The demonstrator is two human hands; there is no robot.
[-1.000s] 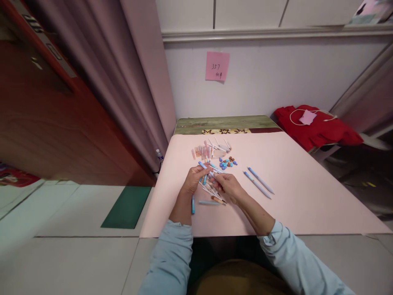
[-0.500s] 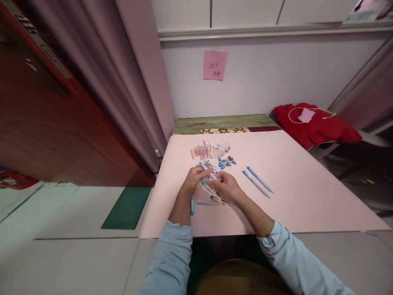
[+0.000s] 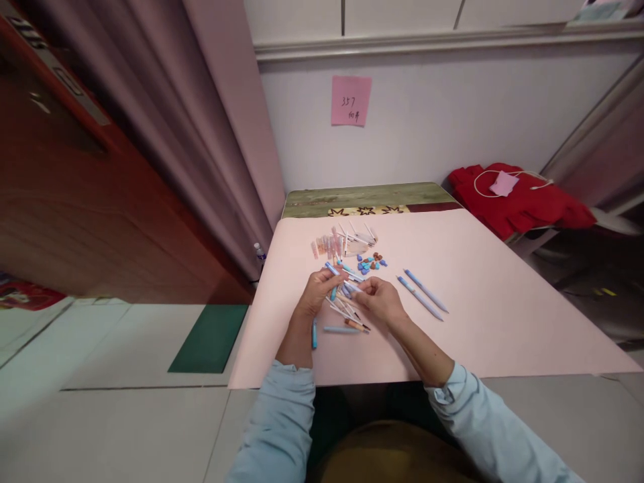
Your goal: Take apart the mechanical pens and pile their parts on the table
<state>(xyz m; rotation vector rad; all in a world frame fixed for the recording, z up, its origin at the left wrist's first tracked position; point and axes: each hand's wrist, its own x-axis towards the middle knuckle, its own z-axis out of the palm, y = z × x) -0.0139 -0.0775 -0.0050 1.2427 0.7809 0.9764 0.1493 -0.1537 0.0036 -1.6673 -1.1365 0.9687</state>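
My left hand (image 3: 316, 291) is closed round a blue pen barrel (image 3: 331, 269), its upper end showing above the fingers. My right hand (image 3: 381, 299) pinches the pale lower end of what looks like the same pen; whether the two parts are joined is hidden by the fingers. Below both hands lies a loose pile of thin white refills (image 3: 338, 308) and coloured pen parts. A light blue tube (image 3: 339, 329), a brown-ended piece (image 3: 356, 325) and a bright blue barrel (image 3: 314, 335) rest nearer to me. Two blue pens (image 3: 420, 298) lie side by side, right of my right hand.
Small blue and brown pieces (image 3: 371, 263) sit in a cluster beyond my hands. Behind them are pinkish clear tubes (image 3: 327, 245) and a plastic bag (image 3: 358, 248) with white sticks. Pink paper (image 3: 493, 322) covers the table. Red cloth (image 3: 523, 208) lies at the right.
My right hand has shifted slightly to the right, its fingers a little farther from my left hand. The whole view has tipped slightly.
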